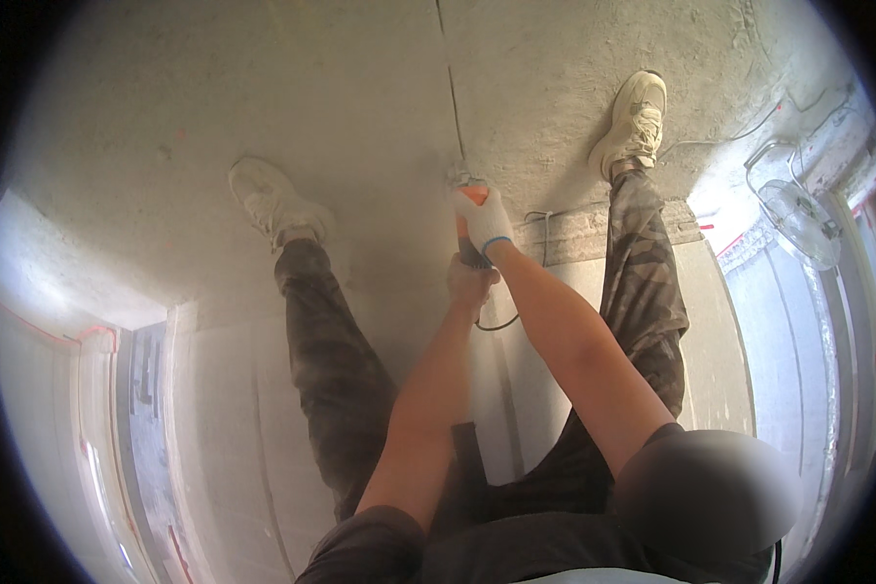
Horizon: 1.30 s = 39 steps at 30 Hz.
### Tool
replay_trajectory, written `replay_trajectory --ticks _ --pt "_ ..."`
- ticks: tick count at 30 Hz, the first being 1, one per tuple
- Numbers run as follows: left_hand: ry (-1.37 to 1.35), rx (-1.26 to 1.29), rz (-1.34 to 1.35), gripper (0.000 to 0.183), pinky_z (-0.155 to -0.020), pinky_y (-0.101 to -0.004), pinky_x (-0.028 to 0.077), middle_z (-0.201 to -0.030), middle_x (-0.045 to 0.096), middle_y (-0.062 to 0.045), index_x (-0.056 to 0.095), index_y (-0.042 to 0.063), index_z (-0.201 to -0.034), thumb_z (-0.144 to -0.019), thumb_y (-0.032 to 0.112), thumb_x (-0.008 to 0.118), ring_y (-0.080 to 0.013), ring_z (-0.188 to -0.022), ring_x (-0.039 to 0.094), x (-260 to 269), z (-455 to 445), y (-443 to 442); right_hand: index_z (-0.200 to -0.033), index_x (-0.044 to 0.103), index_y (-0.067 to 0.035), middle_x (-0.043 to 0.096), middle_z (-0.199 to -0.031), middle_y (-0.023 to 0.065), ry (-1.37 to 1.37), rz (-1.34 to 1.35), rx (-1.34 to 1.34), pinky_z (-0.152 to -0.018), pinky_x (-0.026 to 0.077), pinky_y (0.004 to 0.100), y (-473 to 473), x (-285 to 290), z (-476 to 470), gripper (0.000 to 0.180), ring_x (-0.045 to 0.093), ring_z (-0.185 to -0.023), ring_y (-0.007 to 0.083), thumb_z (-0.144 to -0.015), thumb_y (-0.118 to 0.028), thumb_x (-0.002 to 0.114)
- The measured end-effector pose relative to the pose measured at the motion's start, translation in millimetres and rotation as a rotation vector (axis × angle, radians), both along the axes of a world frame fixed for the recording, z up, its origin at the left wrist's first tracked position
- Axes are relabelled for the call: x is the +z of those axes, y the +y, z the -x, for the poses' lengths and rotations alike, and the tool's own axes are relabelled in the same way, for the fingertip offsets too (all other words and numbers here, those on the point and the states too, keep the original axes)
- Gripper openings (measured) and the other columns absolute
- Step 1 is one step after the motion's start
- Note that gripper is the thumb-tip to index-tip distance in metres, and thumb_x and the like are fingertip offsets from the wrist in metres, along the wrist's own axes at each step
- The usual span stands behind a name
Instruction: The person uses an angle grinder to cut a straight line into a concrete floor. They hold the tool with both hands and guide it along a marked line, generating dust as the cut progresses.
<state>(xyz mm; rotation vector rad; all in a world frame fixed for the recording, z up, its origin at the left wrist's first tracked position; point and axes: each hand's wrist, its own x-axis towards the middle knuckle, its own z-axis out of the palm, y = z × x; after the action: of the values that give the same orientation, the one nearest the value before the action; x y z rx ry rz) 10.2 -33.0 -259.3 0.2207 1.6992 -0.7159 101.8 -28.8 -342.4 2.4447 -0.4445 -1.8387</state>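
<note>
An orange and black angle grinder (pixel 464 237) is held low over the concrete floor (pixel 350 73). My right hand (pixel 488 217), in a white knit glove with a blue cuff, grips its front body near the head. Behind it, my left hand (pixel 470 280) is closed around the dark rear end. The grinder's head (pixel 461 175) is at the near end of a thin dark groove (pixel 452 95) running straight away across the floor. Pale dust blurs the disc and the floor to its left. Behind the tool, a dark power cord (pixel 502 327) hangs in a loop.
My left shoe (pixel 274 201) and right shoe (pixel 636 120) stand wide apart on either side. A concrete wall (pixel 569 299) shows behind my legs. Far right is a metal floor fan (pixel 799 219), with a thin cable (pixel 730 139) lying across the floor nearby.
</note>
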Motion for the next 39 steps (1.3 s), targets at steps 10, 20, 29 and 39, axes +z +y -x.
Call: replay_trajectory --ticks 10,20,29,39 --pt "-0.055 0.046 -0.034 0.039 -0.042 -0.0306 0.043 -0.078 0.066 -0.002 0.063 0.005 -0.111 -0.083 0.017 0.087 -0.0106 -0.050 0.056 -24 6 -26 -0.142 0.052 -0.006 0.077 -0.128 0.0100 0.008 -0.120 -0.025 -0.104 0.053 0.0417 13 13 -9 0.062 0.072 -0.118 0.0306 -0.097 -0.041 0.076" --pt "-0.078 0.088 -0.071 0.055 -0.082 -0.0376 0.059 -0.110 0.079 -0.009 0.070 0.006 -0.132 -0.086 0.030 0.087 -0.0229 -0.094 0.077 -67 31 -71 -0.168 0.027 -0.004 0.077 -0.126 0.0133 0.049 -0.219 -0.190 -0.103 0.054 0.0416 -8 -1 -2 0.094 0.071 -0.120 0.0296 -0.097 -0.039 0.077" --pt "-0.118 -0.062 -0.142 0.071 -0.095 -0.0398 0.057 -0.122 0.079 -0.011 0.069 0.006 -0.133 -0.085 0.056 0.085 -0.0245 -0.113 0.076 -94 32 -89 -0.168 0.025 0.000 0.079 -0.125 0.0064 0.081 -0.201 -0.079 -0.104 0.054 0.0395 -6 -3 -10 0.093 0.072 -0.119 0.0276 -0.097 -0.032 0.078" --pt "-0.038 0.077 -0.149 0.062 -0.094 -0.0352 0.058 -0.120 0.079 -0.007 0.070 0.006 -0.129 -0.079 0.032 0.095 -0.0171 -0.110 0.075 -85 19 -72 -0.167 0.026 0.000 0.079 -0.126 0.0055 0.097 -0.239 -0.109 -0.105 0.053 0.0386 3 -2 -18 0.090 0.072 -0.120 0.0256 -0.098 -0.028 0.077"
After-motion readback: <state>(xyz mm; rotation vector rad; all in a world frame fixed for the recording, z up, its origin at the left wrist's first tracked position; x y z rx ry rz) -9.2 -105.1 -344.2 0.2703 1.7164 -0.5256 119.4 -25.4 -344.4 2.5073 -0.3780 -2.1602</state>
